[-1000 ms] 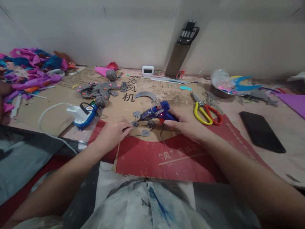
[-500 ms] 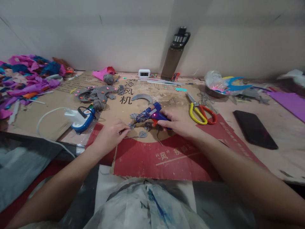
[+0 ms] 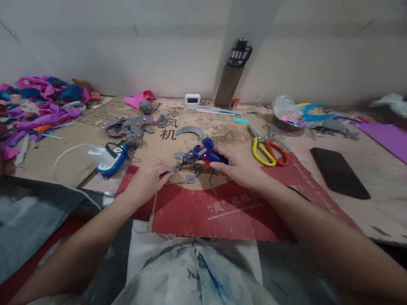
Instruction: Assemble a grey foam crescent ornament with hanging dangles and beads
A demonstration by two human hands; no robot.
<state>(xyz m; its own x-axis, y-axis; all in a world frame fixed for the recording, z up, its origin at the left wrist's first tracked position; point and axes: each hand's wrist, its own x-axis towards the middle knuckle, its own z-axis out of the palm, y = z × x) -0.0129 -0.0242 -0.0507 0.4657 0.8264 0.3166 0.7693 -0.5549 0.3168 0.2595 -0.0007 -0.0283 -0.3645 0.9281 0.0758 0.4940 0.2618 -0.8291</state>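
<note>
Where the red printed panel of the cardboard sheet (image 3: 203,216) ends at the lower centre of the frame, its front edge lies just beside the person's lap, and a stretch of that panel separates both hands from it. Beyond them, brown cardboard runs up to a grey crescent (image 3: 190,131), giving some room toward the upper centre. Scissors (image 3: 262,153) with one yellow and one red handle bound the space on the right, near the right hand (image 3: 233,167); farther right, a black phone (image 3: 340,173) lies flat on the table (image 3: 381,212). On the left, a blue power strip (image 3: 112,167) with a white plug bounds the left hand (image 3: 150,178).

At the upper right, a metal bowl (image 3: 288,126) holds clear plastic, with blue and yellow crescent shapes leaning over its rim. A dark bottle (image 3: 229,82) stands against the wall in the upper centre; its contents cannot be told.

At the centre of the frame is a blue glue gun (image 3: 206,153), its red light lit. Its nozzle points left and slightly downward, toward the left hand, and its long axis slants the same way. The right hand is wrapped around the handle; whether the trigger is squeezed cannot be told. The left hand's thumb and forefinger are pressed together, pinching the edge of a small grey piece (image 3: 175,168) near the nozzle. A grey leaf (image 3: 190,179) lies just below the gun.
</note>
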